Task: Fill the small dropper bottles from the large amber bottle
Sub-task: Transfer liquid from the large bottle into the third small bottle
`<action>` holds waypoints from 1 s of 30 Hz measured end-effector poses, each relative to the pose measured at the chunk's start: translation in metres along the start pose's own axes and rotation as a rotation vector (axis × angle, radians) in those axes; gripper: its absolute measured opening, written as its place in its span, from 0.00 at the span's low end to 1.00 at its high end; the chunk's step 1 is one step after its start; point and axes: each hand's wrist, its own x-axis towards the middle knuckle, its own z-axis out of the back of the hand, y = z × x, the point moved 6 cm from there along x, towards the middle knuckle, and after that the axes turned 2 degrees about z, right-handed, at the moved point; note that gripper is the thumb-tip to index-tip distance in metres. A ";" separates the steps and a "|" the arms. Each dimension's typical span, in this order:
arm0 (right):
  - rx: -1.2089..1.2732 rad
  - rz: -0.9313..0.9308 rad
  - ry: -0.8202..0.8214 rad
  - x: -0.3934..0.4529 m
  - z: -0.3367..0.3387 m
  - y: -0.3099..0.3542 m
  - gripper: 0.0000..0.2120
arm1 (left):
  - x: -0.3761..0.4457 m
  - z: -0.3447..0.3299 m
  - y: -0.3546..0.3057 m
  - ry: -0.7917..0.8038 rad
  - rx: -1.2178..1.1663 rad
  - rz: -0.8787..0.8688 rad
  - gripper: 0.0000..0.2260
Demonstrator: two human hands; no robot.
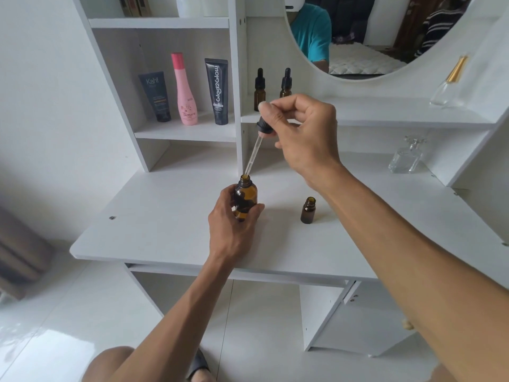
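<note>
Two hands are working over the white desk (165,216). I am seeing the left hand (230,230) gripping the amber bottle (245,195), fingers and thumb curled round its lower body, bottle standing upright on the desk with its mouth uncapped. The right hand (305,133) is hovering above and behind the amber bottle, pinching the black bulb and collar of a dropper (254,150) between thumb and curled fingers. The glass pipette is slanting down and left, its tip sitting right at the amber bottle's mouth; I cannot tell whether it is inside or just over the rim, nor whether liquid is in the tube.

One small bottle (308,210) is standing open on the desk to the right of the amber bottle, apart from it, under the right forearm. Two capped dropper bottles (259,88) are standing behind the amber bottle on a shelf, the right one partly hidden by the right hand.

Up and left of the amber bottle, a shelf is holding a dark Kahf tube (155,96), a pink bottle (185,91) and a black Glad2Glow tube (218,91). Far right of the amber bottle, a clear glass bottle (405,158) is sitting on the desk, and another with a gold cap (449,84) is on the ledge above. A mirror (371,37) is hanging behind.
</note>
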 end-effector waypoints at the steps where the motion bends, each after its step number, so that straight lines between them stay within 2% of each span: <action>1: 0.011 0.000 -0.011 0.001 0.003 0.002 0.07 | 0.000 0.000 0.000 0.000 0.000 -0.002 0.20; 21: -0.101 -0.056 -0.127 -0.009 0.083 -0.014 0.07 | -0.001 0.000 -0.001 0.004 0.016 0.023 0.22; 30: -0.180 -0.078 -0.121 -0.014 0.101 -0.034 0.08 | -0.003 0.000 -0.004 -0.001 0.019 0.046 0.22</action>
